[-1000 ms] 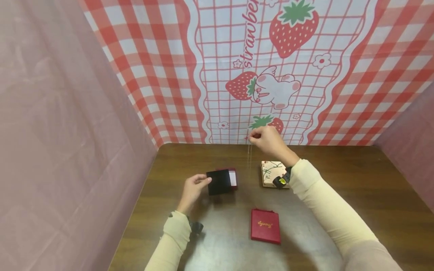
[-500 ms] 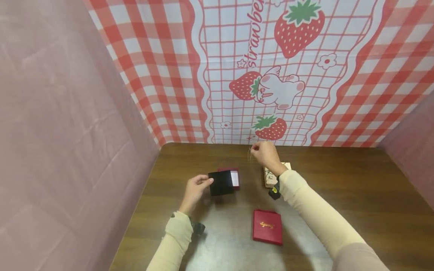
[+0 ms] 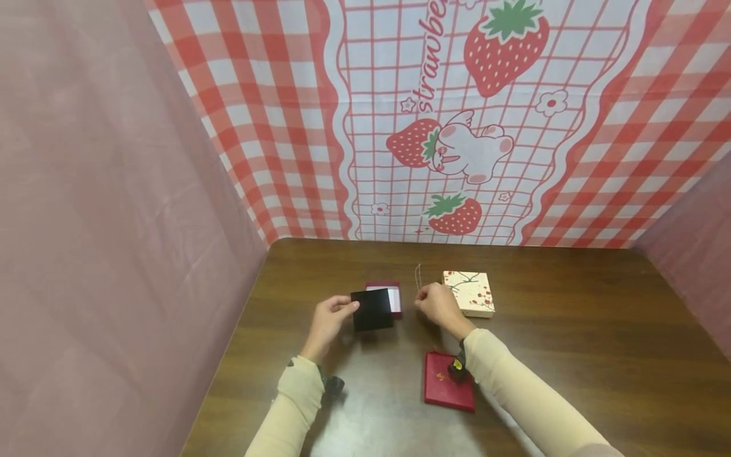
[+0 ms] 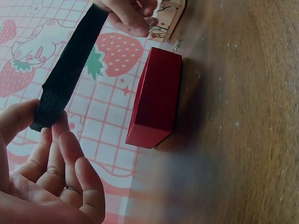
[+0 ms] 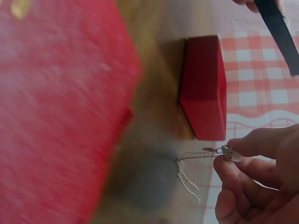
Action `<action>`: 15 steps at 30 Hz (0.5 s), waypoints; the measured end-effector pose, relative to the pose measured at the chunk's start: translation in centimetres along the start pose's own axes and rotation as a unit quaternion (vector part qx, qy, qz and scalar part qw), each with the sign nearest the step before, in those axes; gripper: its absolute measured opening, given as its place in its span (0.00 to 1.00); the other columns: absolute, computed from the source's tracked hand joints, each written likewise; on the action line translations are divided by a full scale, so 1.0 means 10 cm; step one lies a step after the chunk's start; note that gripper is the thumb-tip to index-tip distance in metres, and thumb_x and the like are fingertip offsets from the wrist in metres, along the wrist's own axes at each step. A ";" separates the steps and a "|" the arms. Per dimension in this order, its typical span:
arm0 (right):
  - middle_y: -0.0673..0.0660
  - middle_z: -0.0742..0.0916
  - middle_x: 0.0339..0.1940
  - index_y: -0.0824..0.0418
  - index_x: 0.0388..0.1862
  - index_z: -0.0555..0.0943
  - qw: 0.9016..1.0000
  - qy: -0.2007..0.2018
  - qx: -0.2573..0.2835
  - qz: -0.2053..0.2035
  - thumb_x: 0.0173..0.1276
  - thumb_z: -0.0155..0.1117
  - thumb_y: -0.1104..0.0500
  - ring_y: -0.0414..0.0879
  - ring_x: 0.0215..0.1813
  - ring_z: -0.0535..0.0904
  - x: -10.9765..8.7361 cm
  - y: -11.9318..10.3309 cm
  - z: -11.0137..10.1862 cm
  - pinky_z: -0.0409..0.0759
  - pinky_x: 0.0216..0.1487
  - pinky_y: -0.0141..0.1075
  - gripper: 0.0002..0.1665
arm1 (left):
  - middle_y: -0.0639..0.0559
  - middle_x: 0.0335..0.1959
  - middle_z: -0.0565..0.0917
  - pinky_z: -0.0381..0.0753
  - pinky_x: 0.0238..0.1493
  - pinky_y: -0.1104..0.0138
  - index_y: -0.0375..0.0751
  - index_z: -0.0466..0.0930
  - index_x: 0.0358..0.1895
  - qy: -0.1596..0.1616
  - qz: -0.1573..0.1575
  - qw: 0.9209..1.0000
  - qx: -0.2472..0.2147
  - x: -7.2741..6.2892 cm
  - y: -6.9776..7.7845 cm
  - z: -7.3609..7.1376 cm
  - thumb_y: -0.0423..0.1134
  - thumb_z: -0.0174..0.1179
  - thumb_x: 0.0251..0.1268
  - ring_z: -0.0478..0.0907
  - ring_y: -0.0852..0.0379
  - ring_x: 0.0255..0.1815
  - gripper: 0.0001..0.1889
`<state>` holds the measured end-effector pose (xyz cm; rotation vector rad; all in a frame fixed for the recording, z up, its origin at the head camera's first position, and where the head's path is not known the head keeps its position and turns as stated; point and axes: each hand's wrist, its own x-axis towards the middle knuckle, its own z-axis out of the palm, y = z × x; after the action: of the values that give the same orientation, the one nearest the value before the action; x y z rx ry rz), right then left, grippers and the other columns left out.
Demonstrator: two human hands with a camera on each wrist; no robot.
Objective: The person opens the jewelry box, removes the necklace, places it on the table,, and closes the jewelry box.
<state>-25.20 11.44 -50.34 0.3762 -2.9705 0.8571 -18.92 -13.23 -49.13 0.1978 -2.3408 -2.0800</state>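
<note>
My left hand pinches a black square pad by its left edge, thumb against fingers. Edge-on in the left wrist view, the pad looks thick and fuzzy. Partly behind the pad stands an open dark red box with a white inside. To the right of that box, my right hand pinches a thin silvery chain necklace. The right wrist view has the chain gathered with its clasp at the fingertips, its loose part trailing down to the table beside the red box.
A cream box with a floral branch print lies just right of my right hand. Nearer me is a flat red case with gold lettering, partly under my right wrist camera. A checked strawberry cloth hangs behind the wooden table.
My right hand has come down and nearer with the chain, from high at the back to close over the table. My left hand has stayed put with the black pad.
</note>
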 end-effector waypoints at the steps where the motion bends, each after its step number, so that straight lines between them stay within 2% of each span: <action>1: 0.55 0.88 0.22 0.62 0.22 0.85 1.000 -0.006 0.001 0.002 0.54 0.67 0.64 0.44 0.24 0.79 -0.03 0.00 0.02 0.80 0.32 0.41 0.04 | 0.34 0.39 0.86 0.84 0.41 0.65 0.22 0.79 0.46 -0.001 -0.001 1.000 0.002 -0.02 0.04 0.00 0.34 0.64 0.62 0.80 0.64 0.32 0.16; 4: 0.53 0.87 0.20 0.60 0.19 0.84 1.000 -0.016 -0.005 0.000 0.52 0.67 0.65 0.42 0.23 0.77 -0.10 0.00 0.07 0.79 0.30 0.38 0.05 | 0.34 0.39 0.86 0.84 0.42 0.64 0.20 0.79 0.46 -0.002 0.003 1.000 0.010 -0.10 0.14 0.01 0.33 0.63 0.62 0.80 0.63 0.32 0.15; 11: 0.49 0.82 0.15 0.58 0.14 0.80 0.999 -0.033 -0.007 -0.013 0.50 0.69 0.65 0.40 0.20 0.70 -0.23 0.00 0.17 0.71 0.25 0.33 0.09 | 0.33 0.41 0.86 0.82 0.42 0.67 0.25 0.81 0.47 0.001 -0.006 1.000 0.004 0.06 -0.13 0.03 0.36 0.65 0.62 0.81 0.62 0.33 0.17; 15: 0.48 0.80 0.14 0.57 0.13 0.78 0.999 -0.034 -0.027 -0.021 0.49 0.69 0.64 0.41 0.20 0.70 -0.25 0.01 0.19 0.71 0.24 0.34 0.11 | 0.35 0.40 0.87 0.82 0.41 0.67 0.26 0.81 0.46 0.004 -0.004 1.000 0.002 0.08 -0.17 0.03 0.38 0.66 0.61 0.81 0.62 0.32 0.17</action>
<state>-22.71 11.08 -52.28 0.4747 -3.0286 0.7734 -19.60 -13.18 -50.96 0.2149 -2.3443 -2.0731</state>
